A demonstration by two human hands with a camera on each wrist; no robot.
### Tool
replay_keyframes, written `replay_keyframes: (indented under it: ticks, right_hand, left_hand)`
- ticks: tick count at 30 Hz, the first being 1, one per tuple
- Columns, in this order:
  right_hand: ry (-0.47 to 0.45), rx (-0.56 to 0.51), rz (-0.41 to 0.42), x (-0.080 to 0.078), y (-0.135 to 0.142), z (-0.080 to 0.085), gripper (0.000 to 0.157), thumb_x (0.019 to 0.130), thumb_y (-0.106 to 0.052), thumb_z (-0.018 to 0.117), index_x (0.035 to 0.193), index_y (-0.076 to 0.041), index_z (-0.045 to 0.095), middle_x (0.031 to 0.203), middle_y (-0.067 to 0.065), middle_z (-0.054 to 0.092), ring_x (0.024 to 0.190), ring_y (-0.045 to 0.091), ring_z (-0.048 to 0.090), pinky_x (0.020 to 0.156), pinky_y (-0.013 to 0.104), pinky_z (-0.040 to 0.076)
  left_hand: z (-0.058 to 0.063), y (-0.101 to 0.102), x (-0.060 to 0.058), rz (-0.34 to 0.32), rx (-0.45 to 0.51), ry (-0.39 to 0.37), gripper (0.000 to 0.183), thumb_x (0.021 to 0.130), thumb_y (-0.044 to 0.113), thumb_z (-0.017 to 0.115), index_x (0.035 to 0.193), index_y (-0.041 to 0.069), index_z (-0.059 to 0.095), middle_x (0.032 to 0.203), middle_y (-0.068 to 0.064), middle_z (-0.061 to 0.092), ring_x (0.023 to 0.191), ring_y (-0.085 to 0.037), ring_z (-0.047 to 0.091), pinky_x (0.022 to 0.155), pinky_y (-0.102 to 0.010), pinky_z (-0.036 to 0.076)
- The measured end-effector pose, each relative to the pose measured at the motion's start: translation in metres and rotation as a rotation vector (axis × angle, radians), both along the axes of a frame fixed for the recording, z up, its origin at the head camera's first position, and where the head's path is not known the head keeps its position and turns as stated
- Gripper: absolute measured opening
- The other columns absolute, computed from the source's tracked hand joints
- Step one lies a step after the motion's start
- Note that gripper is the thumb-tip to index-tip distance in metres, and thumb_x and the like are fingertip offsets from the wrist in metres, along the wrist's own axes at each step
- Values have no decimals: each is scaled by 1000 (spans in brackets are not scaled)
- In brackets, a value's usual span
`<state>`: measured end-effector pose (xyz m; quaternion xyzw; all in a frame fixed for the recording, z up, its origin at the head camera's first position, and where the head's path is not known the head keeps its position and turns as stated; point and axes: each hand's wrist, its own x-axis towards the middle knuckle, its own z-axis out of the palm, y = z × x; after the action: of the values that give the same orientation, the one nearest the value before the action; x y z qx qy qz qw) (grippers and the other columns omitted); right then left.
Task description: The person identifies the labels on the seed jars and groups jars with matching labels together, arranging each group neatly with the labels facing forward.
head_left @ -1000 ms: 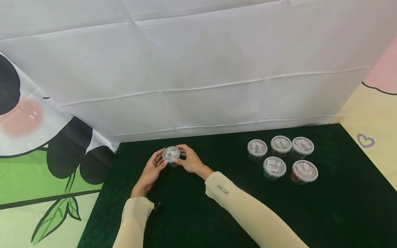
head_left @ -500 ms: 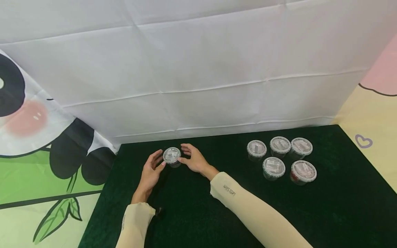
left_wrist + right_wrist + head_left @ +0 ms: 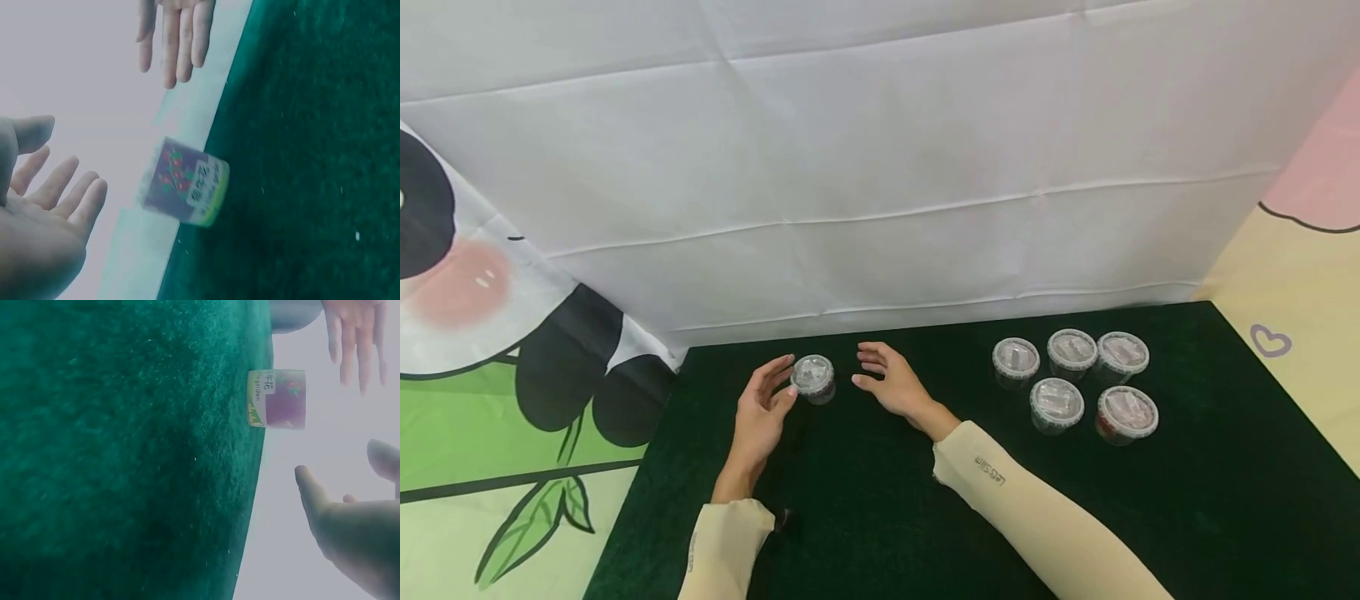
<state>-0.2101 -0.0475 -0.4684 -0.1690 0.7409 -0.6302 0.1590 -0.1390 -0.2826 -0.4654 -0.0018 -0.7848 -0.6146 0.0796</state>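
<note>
A small clear plastic tub [image 3: 812,377] with a round lid stands upright on the dark green cloth at the back left. Its side carries a purple and green label [image 3: 186,181] with red flowers and printed characters, seen in the left wrist view. Just left of the tub is my left hand [image 3: 760,414], fingers spread and bent loosely, fingertips close to the rim. In its wrist view a gap shows between those fingers and the tub. My right hand [image 3: 895,385] hovers to the right of the tub, palm facing it, fingers loosely extended and holding nothing.
Several similar lidded tubs stand grouped on the right half of the table; the nearest [image 3: 1127,414] has red low on its side. A white cloth backdrop [image 3: 865,258] rises behind the green table cloth [image 3: 880,517]. Printed cartoon fabric [image 3: 550,433] hangs at the left.
My right hand has let go of the tub and moved away to the right. The left hand's fingers have loosened at the tub's left side, while the tub has stayed standing.
</note>
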Motion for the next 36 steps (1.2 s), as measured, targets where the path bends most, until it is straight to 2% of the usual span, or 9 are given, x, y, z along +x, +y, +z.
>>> replay_keyframes:
  ticks: [5, 9, 14, 17, 20, 25, 27, 36]
  right_hand:
    - [-13, -9, -30, 8, 12, 5, 53, 105, -7, 65, 155, -5, 46, 156, 18, 53, 145, 33, 51, 118, 50, 44]
    - [1, -18, -38, 14, 23, 7, 52, 105, -6, 65, 154, -4, 46, 155, 18, 54, 144, 34, 53, 117, 51, 45]
    - [24, -34, -50, 21, 35, 9, 52, 105, -5, 64, 154, -3, 47, 154, 20, 55, 142, 35, 54, 116, 52, 46]
    - [28, -35, -56, 25, 43, 10, 52, 105, -5, 64, 154, -3, 46, 154, 21, 55, 142, 35, 54, 116, 53, 46]
    - [30, -32, -63, 29, 51, 9, 52, 105, -4, 64, 154, -3, 47, 153, 20, 56, 142, 35, 55, 115, 53, 46]
    - [18, -33, -80, 37, 67, 7, 52, 105, -4, 64, 154, -4, 47, 153, 20, 56, 142, 34, 55, 116, 53, 46]
    - [14, -34, -82, 41, 74, 6, 52, 105, -4, 64, 154, -4, 46, 155, 20, 55, 143, 35, 54, 116, 54, 45]
    - [20, -27, -107, 55, 102, 3, 52, 106, -4, 63, 154, -2, 45, 155, 22, 53, 145, 37, 51, 116, 56, 44]
  left_hand:
    - [2, 12, 3, -34, -2, 80, 47, 107, -2, 57, 152, -1, 46, 160, -19, 47, 148, -38, 43, 106, -13, 43]
    - [1, 20, 5, -63, -8, 91, 45, 107, -3, 57, 150, -3, 46, 158, -22, 48, 145, -39, 47, 104, -12, 45]
    - [-3, 32, 7, -128, -26, 58, 43, 108, -1, 56, 150, -2, 48, 156, -23, 50, 143, -42, 50, 103, -12, 47]
    - [-5, 40, 7, -165, -50, 23, 42, 108, 1, 56, 150, 3, 51, 156, -19, 51, 143, -39, 52, 103, -14, 48]
    - [-7, 49, 7, -198, -60, -3, 42, 108, 3, 57, 150, 6, 51, 158, -16, 51, 144, -37, 52, 107, -23, 50]
    - [-11, 64, 7, -255, -61, -33, 42, 108, 3, 57, 150, 8, 52, 157, -16, 52, 143, -36, 53, 112, -45, 50]
    - [-13, 70, 7, -273, -58, -46, 42, 108, 3, 57, 150, 8, 52, 156, -15, 53, 142, -35, 54, 112, -50, 50]
    - [-17, 93, 5, -339, -51, -97, 42, 108, 4, 57, 150, 7, 52, 156, -13, 53, 141, -34, 55, 112, -53, 49]
